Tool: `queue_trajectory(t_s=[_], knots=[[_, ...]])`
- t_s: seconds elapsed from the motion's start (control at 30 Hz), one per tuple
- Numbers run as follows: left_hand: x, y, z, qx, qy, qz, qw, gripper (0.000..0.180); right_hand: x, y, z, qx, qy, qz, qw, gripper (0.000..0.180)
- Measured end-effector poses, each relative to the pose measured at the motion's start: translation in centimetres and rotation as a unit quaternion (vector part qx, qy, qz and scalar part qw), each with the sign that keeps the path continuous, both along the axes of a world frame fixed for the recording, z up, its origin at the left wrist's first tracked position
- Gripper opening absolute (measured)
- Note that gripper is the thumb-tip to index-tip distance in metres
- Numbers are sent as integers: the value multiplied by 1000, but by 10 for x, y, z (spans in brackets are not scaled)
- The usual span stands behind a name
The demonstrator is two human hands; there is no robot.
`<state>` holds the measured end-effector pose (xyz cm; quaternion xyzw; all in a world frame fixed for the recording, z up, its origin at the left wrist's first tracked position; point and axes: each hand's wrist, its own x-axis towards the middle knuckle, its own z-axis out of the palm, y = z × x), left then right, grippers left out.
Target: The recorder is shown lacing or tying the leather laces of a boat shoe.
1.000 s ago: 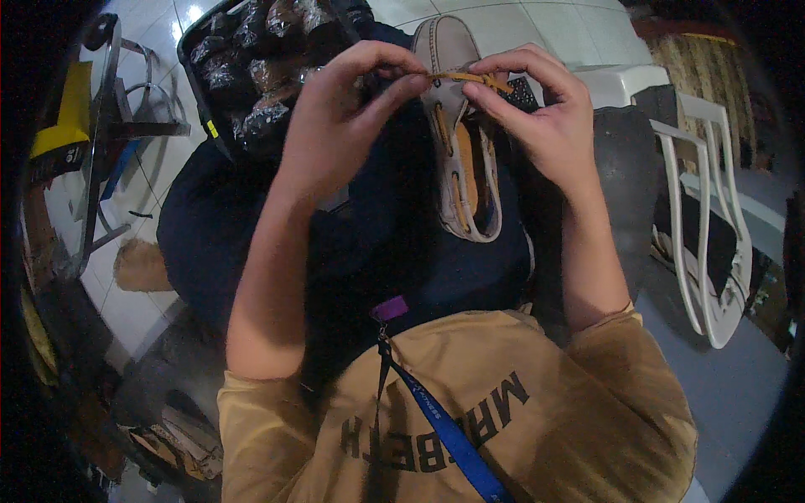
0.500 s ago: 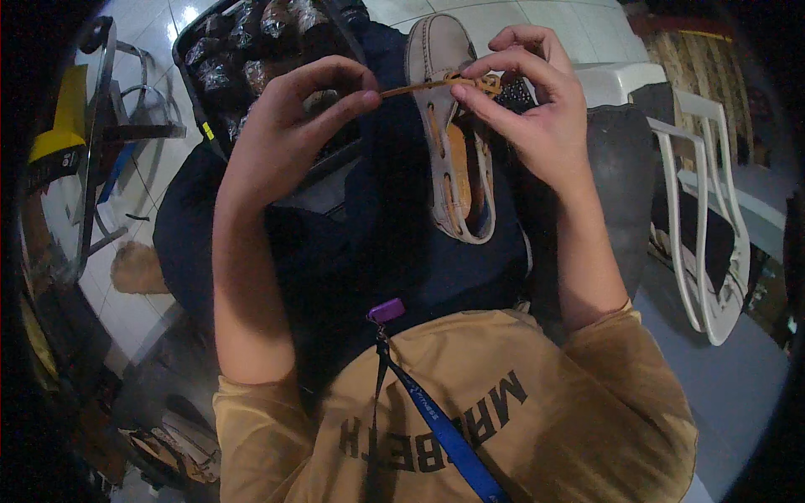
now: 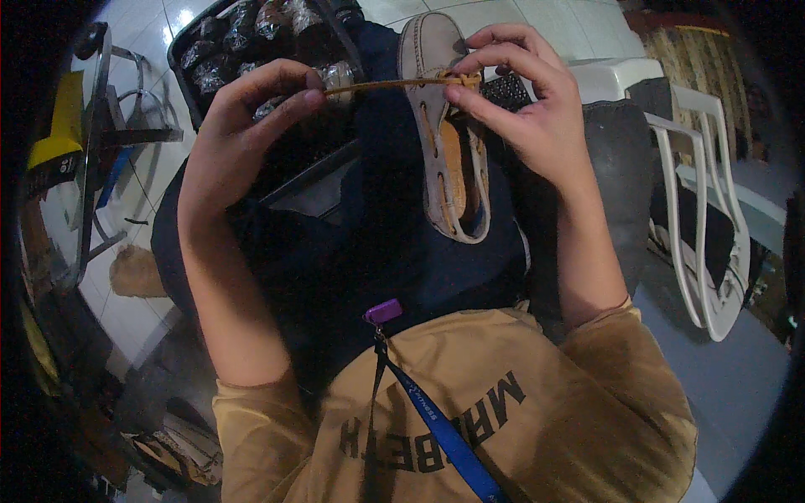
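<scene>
A light grey boat shoe (image 3: 425, 59) with a tan insole rests on my dark-trousered lap, its toe pointing away from me. Stretched almost level across it is a thin tan shoelace (image 3: 377, 85). The lace's left part is pinched between the thumb and fingers of my left hand (image 3: 264, 105), well to the left of the shoe. At the shoe's lacing, my right hand (image 3: 524, 88) pinches the lace between thumb and index finger, beside a knotted or looped bunch of it. My right fingertips hide some of that bunch.
Beyond my left hand stands a black crate (image 3: 180, 84) of plastic-wrapped items. White plastic chairs (image 3: 713, 310) are at the right. A metal-framed stand (image 3: 105, 134) with a yellow piece is at far left. More shoes (image 3: 180, 444) lie at lower left. A purple tag (image 3: 384, 312) hangs from my lanyard.
My left hand has moved left, drawing out a longer stretch of lace. The right hand and the shoe have shifted only slightly left.
</scene>
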<state>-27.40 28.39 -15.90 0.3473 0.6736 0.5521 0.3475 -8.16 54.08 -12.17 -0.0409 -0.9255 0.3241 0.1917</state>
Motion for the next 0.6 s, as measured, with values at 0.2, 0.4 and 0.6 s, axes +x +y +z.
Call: queue_trajectory(t_s=[0.2, 0.4, 0.6], knots=[[24, 31, -21, 75, 108, 56, 990, 22, 5, 14, -9, -106, 0, 44, 993, 30], [57, 80, -14, 220, 270, 43, 937, 30, 6, 6, -7, -85, 10, 11, 996, 24], [65, 89, -18, 210, 243, 31, 947, 27, 8, 8, -9, -47, 77, -29, 996, 22]])
